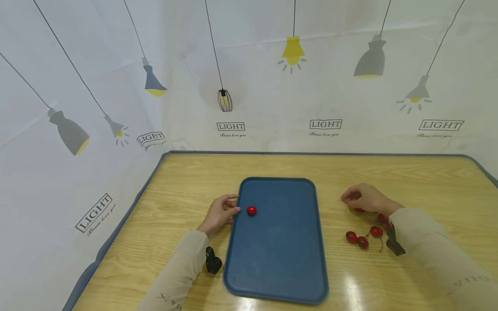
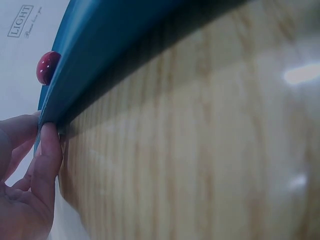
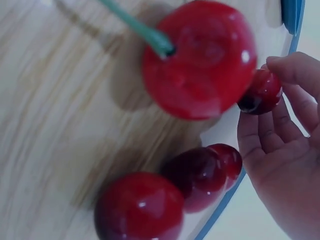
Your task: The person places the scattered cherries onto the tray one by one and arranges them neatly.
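A blue tray [image 1: 276,246] lies on the wooden table, with one red cherry [image 1: 251,211] near its left rim, stem up. My left hand [image 1: 221,214] is at the tray's left edge; in the left wrist view its thumb and fingers [image 2: 47,150] pinch the rim just below that cherry [image 2: 47,68]. Right of the tray, my right hand [image 1: 365,198] holds a dark red cherry [image 3: 262,92] between thumb and fingers, low over the table. Several more cherries [image 1: 362,242] lie below that hand, some with green stems, some partly hidden by the wrist and sleeve.
The light wooden table [image 1: 194,181] has a blue edge along its back and left side. White curtain-like sheets [image 1: 264,86] printed with lamps and lettering stand behind and to the left. Each wrist carries a small black device [image 1: 212,260].
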Motion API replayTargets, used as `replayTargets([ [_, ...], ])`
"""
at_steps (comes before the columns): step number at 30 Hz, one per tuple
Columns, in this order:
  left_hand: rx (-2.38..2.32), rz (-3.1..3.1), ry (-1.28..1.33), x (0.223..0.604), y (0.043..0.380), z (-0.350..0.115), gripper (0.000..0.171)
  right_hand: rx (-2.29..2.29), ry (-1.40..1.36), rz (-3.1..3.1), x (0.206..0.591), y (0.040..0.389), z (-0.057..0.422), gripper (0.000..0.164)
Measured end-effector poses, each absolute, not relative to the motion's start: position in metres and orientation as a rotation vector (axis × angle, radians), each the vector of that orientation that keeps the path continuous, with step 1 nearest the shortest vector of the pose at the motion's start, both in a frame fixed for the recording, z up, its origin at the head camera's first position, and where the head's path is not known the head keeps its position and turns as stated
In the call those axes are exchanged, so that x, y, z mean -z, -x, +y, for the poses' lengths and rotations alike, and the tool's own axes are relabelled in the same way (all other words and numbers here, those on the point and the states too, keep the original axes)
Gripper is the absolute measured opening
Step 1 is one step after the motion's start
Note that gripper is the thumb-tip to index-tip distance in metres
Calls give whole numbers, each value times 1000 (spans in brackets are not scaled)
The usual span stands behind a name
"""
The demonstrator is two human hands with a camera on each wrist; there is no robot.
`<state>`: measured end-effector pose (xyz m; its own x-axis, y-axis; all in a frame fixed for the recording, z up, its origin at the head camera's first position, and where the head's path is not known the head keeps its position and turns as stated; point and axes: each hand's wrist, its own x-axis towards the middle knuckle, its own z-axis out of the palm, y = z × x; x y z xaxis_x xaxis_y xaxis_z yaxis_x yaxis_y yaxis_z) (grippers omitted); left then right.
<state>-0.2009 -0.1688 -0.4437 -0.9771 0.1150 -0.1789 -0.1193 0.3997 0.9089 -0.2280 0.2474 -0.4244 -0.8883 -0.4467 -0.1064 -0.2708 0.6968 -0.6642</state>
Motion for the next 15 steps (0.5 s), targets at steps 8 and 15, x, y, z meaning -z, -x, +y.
replayTargets([
  [8,-1593,2453,-2,445,202,-170,42,964,560,2676,425,230,246,20],
  [15,-1602,2448,-5,441,200,-169,42,983,532,2688,425,231,246,20],
])
